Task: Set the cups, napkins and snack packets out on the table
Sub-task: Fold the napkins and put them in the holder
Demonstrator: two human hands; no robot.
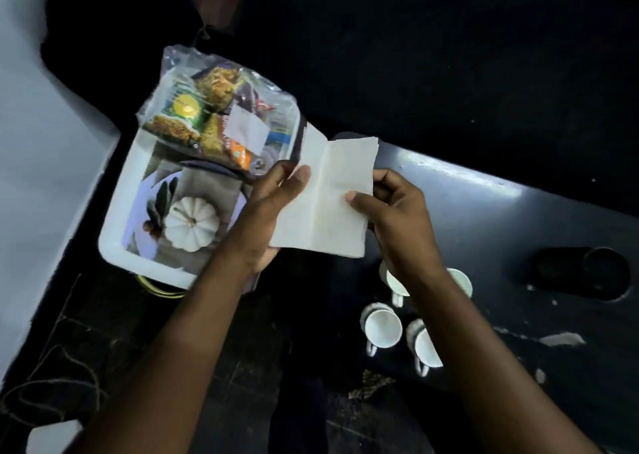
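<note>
Both my hands hold one white paper napkin (328, 201) in the air above the dark table (484, 232). My left hand (273, 204) pinches its left edge and my right hand (390, 211) grips its right edge; the napkin is partly unfolded along a centre crease. To the left lies a white napkin pack (145, 211) printed with a pumpkin picture. A clear bag of snack packets (214, 114) rests on its far end. Several white cups (382, 329) with handles stand on the table below my right forearm, which partly hides some of them.
A dark cylindrical object (584, 273) lies on the table at the right. Pale scuffs mark the table top. A light wall (41, 142) runs down the left side. Twine (69, 367) lies on the dark floor at the lower left.
</note>
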